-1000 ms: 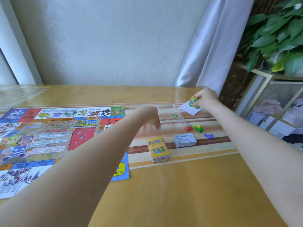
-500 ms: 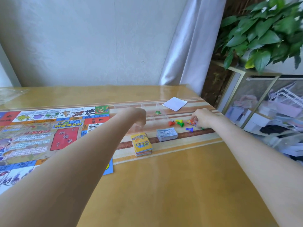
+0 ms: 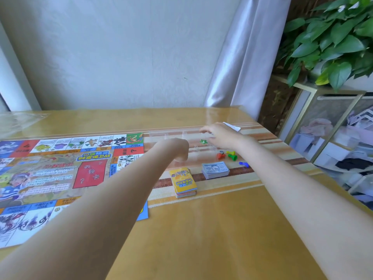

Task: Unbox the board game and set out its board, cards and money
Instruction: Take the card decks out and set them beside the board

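Head view: your left hand (image 3: 177,148) curled at near edge of clear plastic tray (image 3: 171,134), grip on it unclear. Your right hand (image 3: 220,134) over tray's right end, fingers loosely spread, holding nothing visible. Hands apart. Board (image 3: 60,170) flat at 9 o'clock. Card stack (image 3: 183,181) at centre; money stack (image 3: 215,169) at its 2 o'clock. Red, green, yellow, blue pawns (image 3: 232,156) beyond money. Green star (image 3: 203,141) inside tray.
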Available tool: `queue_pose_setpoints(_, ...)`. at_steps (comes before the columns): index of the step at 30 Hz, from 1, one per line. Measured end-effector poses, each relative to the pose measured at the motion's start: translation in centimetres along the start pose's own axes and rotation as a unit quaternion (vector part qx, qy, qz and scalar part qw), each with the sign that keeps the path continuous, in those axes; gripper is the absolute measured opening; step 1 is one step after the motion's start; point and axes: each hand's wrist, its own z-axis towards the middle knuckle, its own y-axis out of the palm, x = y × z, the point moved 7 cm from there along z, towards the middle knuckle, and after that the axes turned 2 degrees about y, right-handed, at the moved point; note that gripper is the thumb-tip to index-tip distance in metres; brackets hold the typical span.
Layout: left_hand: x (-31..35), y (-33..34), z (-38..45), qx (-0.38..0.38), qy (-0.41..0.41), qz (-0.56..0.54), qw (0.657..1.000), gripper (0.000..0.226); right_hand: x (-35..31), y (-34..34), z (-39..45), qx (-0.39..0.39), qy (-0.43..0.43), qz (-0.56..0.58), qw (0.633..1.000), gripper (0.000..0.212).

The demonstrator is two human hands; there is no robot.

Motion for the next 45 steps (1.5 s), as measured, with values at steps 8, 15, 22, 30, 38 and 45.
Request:
queue_pose_setpoints(8,-0.2,-0.2,0.2,0.0,0.001,-0.001,1.0,0.041,0.6,1.2,0.4,0.066,-0.001,0.004,0.998,0.024)
queue_pose_setpoints(15,-0.2,-0.2,0.1,0.004,0.001,-0.007,1.0,0.041,2.2,-2.0,-0.3,0.154,0.058,0.051,0.985,0.024)
queue_pose_setpoints(22,0.0,-0.4,-0.6,0.019,-0.003,-0.006,1.0,0.042,9.6,-2.9,-4.7,0.095,0.216,-0.009,0.972,0.022)
queue_pose_setpoints(30,0.1,-0.7,-1.6,0.086,-0.006,0.056,0.995,0.033,7.6,-3.6,-4.9,0.086,0.161,0.067,0.981,0.021)
queue_pose_setpoints(38,-0.8,-3.2,-0.9,0.207,-0.04,0.148,0.966,0.03,5.8,1.2,-3.0,-0.123,0.144,-0.017,0.982,0.049)
queue_pose_setpoints(45,-2.3,-3.1,1.0,0.23,-0.049,0.094,0.967,0.035,5.5,1.7,-1.7,-0.108,0.133,0.032,0.985,0.035)
